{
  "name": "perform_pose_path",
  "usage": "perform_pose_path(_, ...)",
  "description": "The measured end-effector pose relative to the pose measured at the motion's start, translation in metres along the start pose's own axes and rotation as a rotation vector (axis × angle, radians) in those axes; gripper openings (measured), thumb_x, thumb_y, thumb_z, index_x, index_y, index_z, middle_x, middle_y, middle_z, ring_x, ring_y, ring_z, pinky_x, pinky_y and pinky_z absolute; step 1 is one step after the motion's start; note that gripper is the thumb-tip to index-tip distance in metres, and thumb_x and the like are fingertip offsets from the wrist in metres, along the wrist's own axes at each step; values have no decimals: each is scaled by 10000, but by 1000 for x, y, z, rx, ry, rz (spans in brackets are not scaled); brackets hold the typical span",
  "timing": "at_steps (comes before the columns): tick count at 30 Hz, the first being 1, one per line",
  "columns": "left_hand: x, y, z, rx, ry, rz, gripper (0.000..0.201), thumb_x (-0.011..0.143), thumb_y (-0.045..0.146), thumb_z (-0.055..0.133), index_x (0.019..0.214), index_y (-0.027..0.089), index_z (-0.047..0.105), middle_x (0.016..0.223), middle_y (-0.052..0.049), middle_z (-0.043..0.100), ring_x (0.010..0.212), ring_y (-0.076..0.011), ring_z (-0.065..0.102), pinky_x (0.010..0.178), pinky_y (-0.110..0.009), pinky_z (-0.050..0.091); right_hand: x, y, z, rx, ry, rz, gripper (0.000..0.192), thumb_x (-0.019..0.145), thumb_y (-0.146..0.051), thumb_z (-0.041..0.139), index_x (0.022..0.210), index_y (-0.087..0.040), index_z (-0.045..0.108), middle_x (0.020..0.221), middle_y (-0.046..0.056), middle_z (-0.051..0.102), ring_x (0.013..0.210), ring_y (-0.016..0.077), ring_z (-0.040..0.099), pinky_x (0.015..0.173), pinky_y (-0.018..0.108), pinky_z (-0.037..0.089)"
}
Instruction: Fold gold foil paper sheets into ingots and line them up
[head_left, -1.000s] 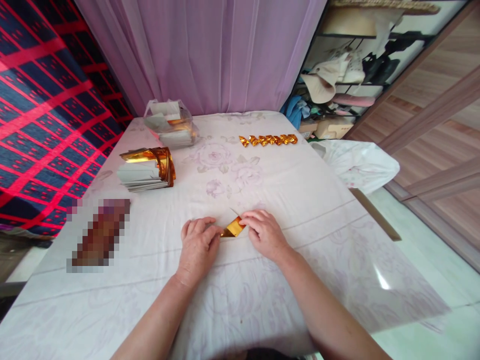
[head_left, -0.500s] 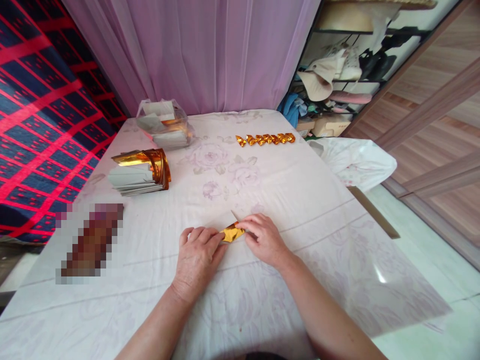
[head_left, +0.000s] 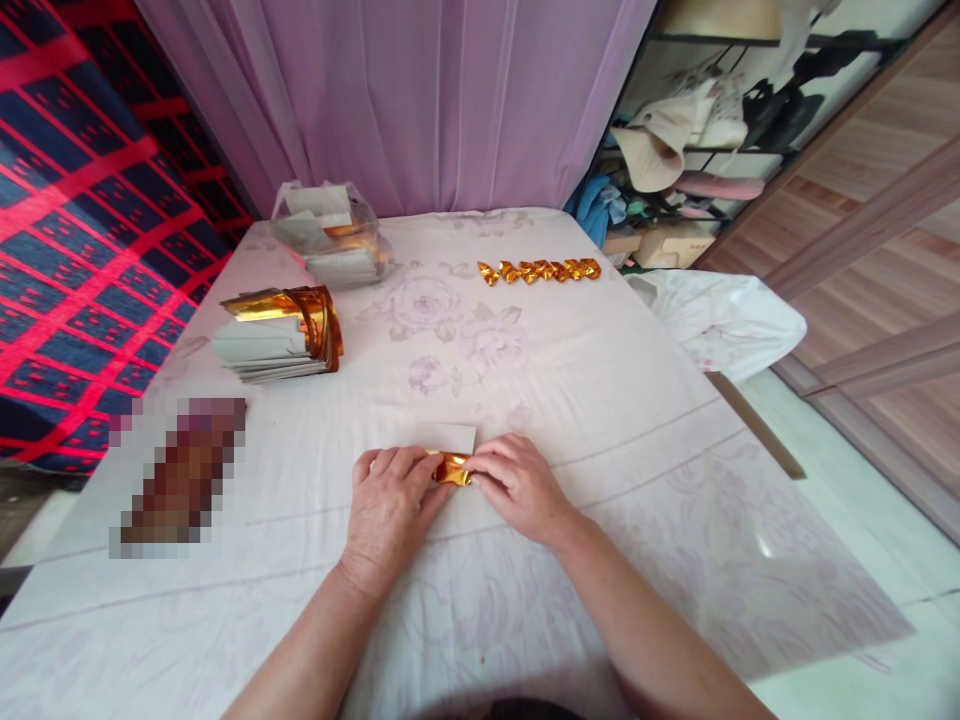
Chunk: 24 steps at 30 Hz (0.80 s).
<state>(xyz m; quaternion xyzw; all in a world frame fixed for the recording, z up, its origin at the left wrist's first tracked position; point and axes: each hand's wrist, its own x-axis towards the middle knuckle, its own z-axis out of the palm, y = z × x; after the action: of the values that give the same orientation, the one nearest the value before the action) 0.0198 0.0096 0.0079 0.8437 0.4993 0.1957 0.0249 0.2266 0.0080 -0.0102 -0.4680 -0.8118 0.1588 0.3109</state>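
Where the two hands meet, a small piece of gold paper (head_left: 453, 469) lies on the near half of the table (head_left: 615, 420), with a pale flap (head_left: 450, 437) showing along its far side. The left hand (head_left: 391, 500) has hold of its left end, the fingers bent and close together, the thumb almost touching them. The right hand (head_left: 521, 487) pinches the other end between thumb and pointing finger, with hardly any gap. A little shiny gold shows between the hands. Past the flap, flowered cloth (head_left: 555, 350) runs a long way back to a row of small gold shapes (head_left: 529, 271), near the far edge and the purple curtain (head_left: 420, 100). Off to the left comes a wide strip of cloth, then a stack of gold and pale paper (head_left: 285, 340) and, closer, a blurred-out thing (head_left: 187, 470), both near the left edge. A see-through bag (head_left: 330, 240) with more paper sits behind the stack. On the right, cloth reaches out to the slanting edge, giving the right arm (head_left: 645, 610) lots of room. Beyond that edge are a white bag (head_left: 739, 318) and a shelf (head_left: 750, 42).
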Motion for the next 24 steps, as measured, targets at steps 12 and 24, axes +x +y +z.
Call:
perform_pose_path(12, -1, -3, 1, -26, -9, -10, 223, 942, 401, 576, 1061, 263, 706, 1007, -48, 725, 905, -243, 630, 930, -468, 359, 2, -10, -4, -219, 8, -27, 289, 875, -131, 602, 1077, -305, 715, 1176, 63, 616, 1074, 238, 525, 919, 418, 436)
perform_pose_path(24, -2, -6, 0, -94, -20, -54, 208, 958, 299, 529, 1023, 277, 726, 1058, -41, 727, 954, -237, 618, 896, -455, 386, 1, -16, -4, -204, -88, -137, 143, 952, -231, 584, 933, -270, 720, 928, 9, 705, 858, 171, 577, 780, 348, 390)
